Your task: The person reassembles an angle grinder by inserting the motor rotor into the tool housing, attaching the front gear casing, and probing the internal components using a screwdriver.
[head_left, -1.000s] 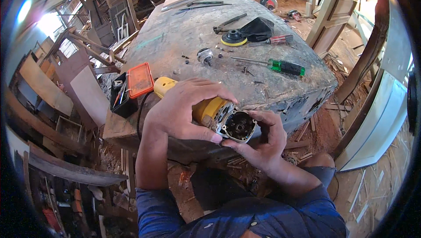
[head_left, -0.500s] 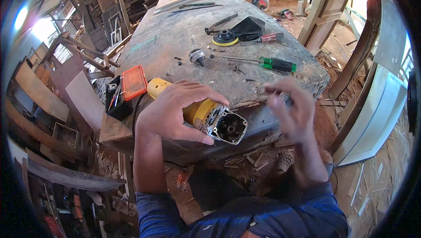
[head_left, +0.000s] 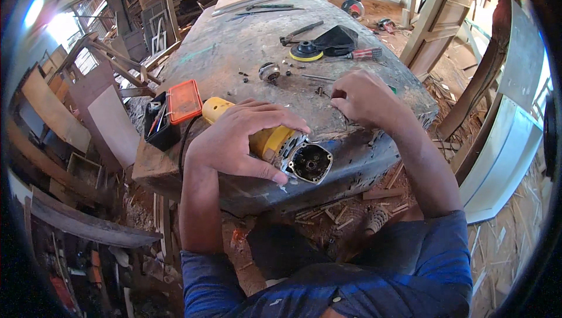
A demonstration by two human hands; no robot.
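Observation:
My left hand point(head_left: 234, 139) is wrapped over the yellow body of a power tool point(head_left: 276, 143), its thumb below the front end. That end is uncovered, showing a dark, greasy round cavity in a metal flange. The tool lies at the near edge of the workbench. My right hand point(head_left: 364, 98) is low over the bench with fingers curled together beside some small screws point(head_left: 321, 91); whatever lies between the fingertips is hidden. It covers most of a green-handled screwdriver, whose shaft point(head_left: 318, 77) shows. Farther back sits a detached metal gear part point(head_left: 269, 72) with small dark pieces around it.
A black box with an orange lid point(head_left: 184, 101) stands at the bench's left. Behind the small parts lie a yellow-edged backing pad point(head_left: 306, 51), a black pouch-like piece point(head_left: 336, 40), a red-handled screwdriver point(head_left: 366, 54) and a hammer point(head_left: 301, 33). A wooden door point(head_left: 442, 16) leans at right.
My right hand has moved forward and left, from beyond the near edge to over the bench by the screws, its fingers now curled. The left hand keeps its hold on the power tool.

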